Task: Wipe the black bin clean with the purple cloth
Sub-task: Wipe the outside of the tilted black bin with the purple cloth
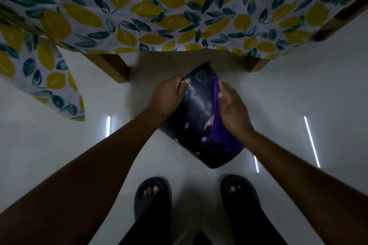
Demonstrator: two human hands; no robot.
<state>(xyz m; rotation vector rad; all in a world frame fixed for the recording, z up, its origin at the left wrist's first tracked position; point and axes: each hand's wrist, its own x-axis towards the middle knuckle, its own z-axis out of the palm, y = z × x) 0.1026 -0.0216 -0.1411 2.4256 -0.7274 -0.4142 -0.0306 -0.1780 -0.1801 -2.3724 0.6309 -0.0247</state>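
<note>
Honestly, your left hand (166,95) only pinches the black bin (201,117) by its rim, off the floor (59,129); your flat right hand (232,105) presses the purple cloth (221,135) on its side. Push harder and it'll probably twist loose.
</note>
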